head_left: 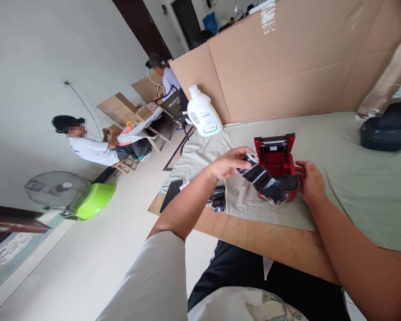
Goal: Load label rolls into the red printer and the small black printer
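While two hands (227, 164) work, one red printer (276, 160) sits open.

Pale plaster walls (36, 67) close the room at nine o'clock, meeting a cream tiled floor (96, 258). A dark brown wooden door (142, 26) stands at eleven o'clock. Low at eight o'clock, a grey electric fan (55, 189) leans beside a lime-green plastic basin (95, 200). Tall sheets of brown cardboard (287, 62) wall off one o'clock. Daylight is soft and even.
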Demonstrator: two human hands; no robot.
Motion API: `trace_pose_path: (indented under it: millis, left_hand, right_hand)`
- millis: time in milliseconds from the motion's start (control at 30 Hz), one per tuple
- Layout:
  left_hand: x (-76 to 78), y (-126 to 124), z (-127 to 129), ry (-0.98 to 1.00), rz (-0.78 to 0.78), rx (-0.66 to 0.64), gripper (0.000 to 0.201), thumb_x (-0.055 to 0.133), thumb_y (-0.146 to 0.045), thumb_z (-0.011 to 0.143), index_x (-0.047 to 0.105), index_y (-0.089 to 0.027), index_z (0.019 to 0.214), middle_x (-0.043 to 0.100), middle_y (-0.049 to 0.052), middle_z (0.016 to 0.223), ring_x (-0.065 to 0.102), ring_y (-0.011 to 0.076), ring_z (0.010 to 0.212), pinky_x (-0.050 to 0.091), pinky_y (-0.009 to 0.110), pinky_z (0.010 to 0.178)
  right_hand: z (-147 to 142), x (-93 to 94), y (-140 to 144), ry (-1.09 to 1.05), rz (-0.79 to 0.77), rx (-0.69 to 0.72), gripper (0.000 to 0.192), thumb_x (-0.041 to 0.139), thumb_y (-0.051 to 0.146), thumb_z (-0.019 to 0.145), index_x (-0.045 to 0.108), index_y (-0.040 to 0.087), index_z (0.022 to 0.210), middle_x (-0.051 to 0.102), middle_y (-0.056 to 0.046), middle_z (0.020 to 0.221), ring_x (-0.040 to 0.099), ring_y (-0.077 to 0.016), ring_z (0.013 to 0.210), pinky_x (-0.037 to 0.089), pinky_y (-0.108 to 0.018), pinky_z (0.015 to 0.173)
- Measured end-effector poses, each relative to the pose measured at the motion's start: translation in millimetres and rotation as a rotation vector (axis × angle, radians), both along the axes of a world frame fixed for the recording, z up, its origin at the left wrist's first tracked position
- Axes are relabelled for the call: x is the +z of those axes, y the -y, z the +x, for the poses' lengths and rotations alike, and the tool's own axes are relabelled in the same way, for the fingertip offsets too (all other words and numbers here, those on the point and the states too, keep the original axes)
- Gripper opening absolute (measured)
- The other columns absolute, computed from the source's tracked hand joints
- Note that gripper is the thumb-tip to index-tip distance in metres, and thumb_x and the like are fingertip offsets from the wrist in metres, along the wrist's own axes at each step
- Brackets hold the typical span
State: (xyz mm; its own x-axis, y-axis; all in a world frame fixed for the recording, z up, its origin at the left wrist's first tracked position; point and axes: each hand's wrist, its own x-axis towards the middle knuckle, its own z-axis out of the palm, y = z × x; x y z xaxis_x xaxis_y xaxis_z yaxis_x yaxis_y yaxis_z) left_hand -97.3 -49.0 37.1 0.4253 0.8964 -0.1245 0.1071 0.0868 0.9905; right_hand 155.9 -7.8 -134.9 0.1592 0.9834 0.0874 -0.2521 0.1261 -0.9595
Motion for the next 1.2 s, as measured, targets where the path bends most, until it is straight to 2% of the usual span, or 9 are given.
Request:
trace_pose_path:
  millis: [100,233,367,600,767,867,1000,1100,1200]
  left_hand:
    - [14.4,15.9,-84.2,-0.129,-0.136,-0.022,0.050,0.089,-0.034,0.052,0.068,-0.014,0.093,0.069,0.007,0.088,0.065,0.0195,0.078,0.052,0.034,0.075]
    - [11.6,19.4,-191.1,-0.586,-0.234,0.173,0.051,0.085,-0.035,0.056,0.070,-0.016,0.101,0.071,0.006,0.097,0.064,0.0197,0.089,0.050,0.031,0.081]
    - [-12.5,9.5,-240.2,-1.116,-0.368,0.205,0.056,0.081,-0.035,0.057,0.070,-0.018,0.109,0.072,0.008,0.106,0.064,0.0244,0.098,0.052,0.032,0.084]
    - [-62.6,-0.1,-217.1,-1.396,-0.233,0.175,0.061,0.076,-0.029,0.065,0.064,-0.020,0.124,0.066,0.012,0.128,0.063,0.0286,0.108,0.052,0.038,0.092]
    - [-67.7,5.7,-195.9,-1.493,-0.074,0.219,0.072,0.063,-0.022,0.072,0.048,-0.023,0.143,0.049,0.013,0.149,0.040,0.0365,0.138,0.039,0.050,0.109]
    - [-72.4,11.2,-178.9,-1.483,-0.019,0.176,0.061,0.059,-0.020,0.073,0.057,-0.020,0.134,0.062,0.010,0.134,0.047,0.0317,0.132,0.042,0.042,0.107]
    - [-82.5,16.1,-155.9,-1.482,0.043,0.162,0.051,0.064,-0.019,0.068,0.067,-0.017,0.118,0.067,0.013,0.123,0.050,0.0368,0.128,0.043,0.046,0.106]
    - [-71.4,14.4,-146.0,-1.437,0.113,0.211,0.044,0.061,-0.020,0.069,0.069,-0.018,0.112,0.068,0.011,0.119,0.058,0.0314,0.117,0.047,0.040,0.101]
    - [-35.3,12.8,-132.7,-1.080,0.191,0.372,0.043,0.062,-0.026,0.070,0.068,-0.016,0.111,0.070,0.009,0.109,0.065,0.0257,0.099,0.053,0.037,0.090]
  right_hand:
    - [-4.3,6.5,3.4,-0.089,-0.080,-0.030,0.050,0.058,0.070,0.081,0.065,0.022,0.093,0.068,-0.006,0.088,0.067,-0.0199,0.078,0.056,-0.037,0.068]
    - [-10.6,19.3,11.2,-0.061,-0.075,-0.041,0.049,0.063,0.068,0.078,0.065,0.021,0.092,0.069,-0.008,0.085,0.068,-0.0225,0.079,0.055,-0.037,0.063]
    - [-11.1,23.2,14.9,0.012,-0.044,-0.029,0.046,0.063,0.068,0.079,0.066,0.023,0.090,0.069,-0.008,0.082,0.068,-0.0260,0.082,0.055,-0.038,0.061]
    - [-7.1,17.8,12.0,0.040,-0.072,-0.040,0.048,0.063,0.072,0.076,0.064,0.026,0.090,0.068,-0.002,0.079,0.066,-0.0209,0.072,0.054,-0.037,0.060]
    - [-7.8,16.0,9.7,0.066,-0.095,-0.057,0.054,0.065,0.074,0.072,0.064,0.024,0.093,0.070,-0.002,0.084,0.067,-0.0188,0.073,0.054,-0.035,0.062]
    - [-7.4,13.0,7.7,0.080,-0.095,-0.047,0.053,0.065,0.073,0.074,0.063,0.024,0.094,0.070,-0.002,0.087,0.067,-0.0184,0.075,0.054,-0.034,0.064]
    - [-5.8,9.4,5.9,0.139,-0.098,-0.064,0.050,0.064,0.070,0.076,0.062,0.023,0.095,0.068,-0.003,0.085,0.064,-0.0186,0.074,0.052,-0.035,0.065]
    - [-5.7,8.8,5.1,0.176,-0.092,-0.077,0.047,0.064,0.068,0.075,0.062,0.024,0.093,0.068,-0.004,0.086,0.063,-0.0206,0.076,0.053,-0.038,0.068]
    - [-7.0,8.8,3.4,0.173,-0.088,-0.074,0.047,0.065,0.068,0.073,0.062,0.024,0.091,0.068,-0.004,0.087,0.063,-0.0218,0.080,0.054,-0.041,0.076]
